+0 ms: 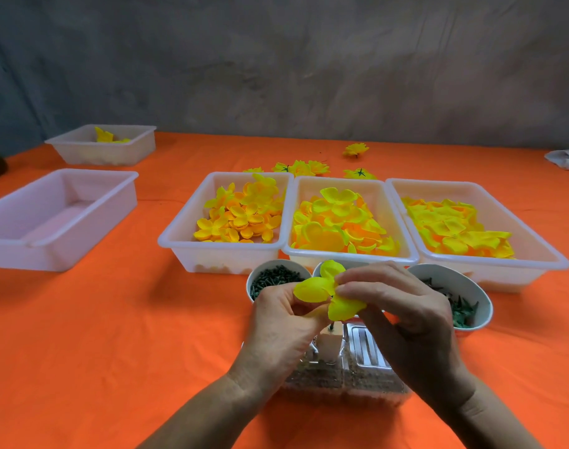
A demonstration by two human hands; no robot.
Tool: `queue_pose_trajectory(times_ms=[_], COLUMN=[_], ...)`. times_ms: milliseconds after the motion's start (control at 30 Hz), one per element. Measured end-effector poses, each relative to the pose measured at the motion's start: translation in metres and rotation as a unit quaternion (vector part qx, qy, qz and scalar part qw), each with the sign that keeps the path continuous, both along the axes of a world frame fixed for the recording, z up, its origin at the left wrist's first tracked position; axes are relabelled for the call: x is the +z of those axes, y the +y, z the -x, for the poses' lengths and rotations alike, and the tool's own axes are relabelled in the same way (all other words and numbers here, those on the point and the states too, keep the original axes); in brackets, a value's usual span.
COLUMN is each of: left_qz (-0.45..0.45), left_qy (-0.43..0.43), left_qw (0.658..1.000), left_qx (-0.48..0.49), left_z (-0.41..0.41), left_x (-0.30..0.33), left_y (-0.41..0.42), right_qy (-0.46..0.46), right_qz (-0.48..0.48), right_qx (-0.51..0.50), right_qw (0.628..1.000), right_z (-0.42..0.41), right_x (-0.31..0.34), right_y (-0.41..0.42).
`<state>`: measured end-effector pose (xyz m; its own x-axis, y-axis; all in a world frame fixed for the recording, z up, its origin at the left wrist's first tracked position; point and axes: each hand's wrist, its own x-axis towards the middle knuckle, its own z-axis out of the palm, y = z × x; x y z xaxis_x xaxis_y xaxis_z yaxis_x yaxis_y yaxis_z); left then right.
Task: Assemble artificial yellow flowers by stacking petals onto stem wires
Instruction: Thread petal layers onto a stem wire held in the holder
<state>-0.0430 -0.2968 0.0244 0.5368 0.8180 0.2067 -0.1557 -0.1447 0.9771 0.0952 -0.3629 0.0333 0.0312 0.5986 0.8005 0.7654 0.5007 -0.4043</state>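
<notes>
The two hands work closest to the lens: the left hand (278,322) and right hand (403,306) both pinch a yellow petal layer (322,291) above the wooden block (330,343) (its stem barely shows). The person should probably centre the petal's hole over the stem before pressing down.

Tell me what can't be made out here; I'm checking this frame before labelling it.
Head view only:
- Stem wire: not visible, behind the yellow petals pinched by the left hand and right hand.
- Middle cup: contents hidden by the petals and hands.
- Clear box: mostly covered by both wrists.
- White object: cut off by the right edge.
</notes>
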Motion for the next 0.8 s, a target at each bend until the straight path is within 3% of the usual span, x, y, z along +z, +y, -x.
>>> queue_pose_trajectory(times_ms=[200, 300, 367, 600, 800], left_qz=[-0.015, 0.102, 0.134, 0.066, 0.084], left_qy=[0.021, -0.044, -0.059, 0.007, 0.031], left_qw=[0.999, 0.991, 0.987, 0.995, 0.994], left_qx=[0.045, 0.068, 0.064, 0.076, 0.067], left_z=[0.005, 0.009, 0.01, 0.008, 0.009], left_x=[-0.002, 0.002, 0.006, -0.002, -0.002], left_y=[0.001, 0.002, 0.003, -0.001, 0.0], right_qy=[-0.025, -0.03, -0.036, -0.035, 0.065], right_qz=[0.014, 0.026, 0.035, 0.08, 0.125], right_qx=[-0.009, -0.014, -0.017, 0.002, 0.059], right_qw=[1.0, 0.999, 0.999, 0.996, 0.988], right_z=[-0.003, -0.005, -0.005, -0.009, -0.009], right_x=[-0.006, -0.012, -0.015, -0.019, -0.02], right_y=[0.0, -0.002, -0.002, -0.004, -0.006])
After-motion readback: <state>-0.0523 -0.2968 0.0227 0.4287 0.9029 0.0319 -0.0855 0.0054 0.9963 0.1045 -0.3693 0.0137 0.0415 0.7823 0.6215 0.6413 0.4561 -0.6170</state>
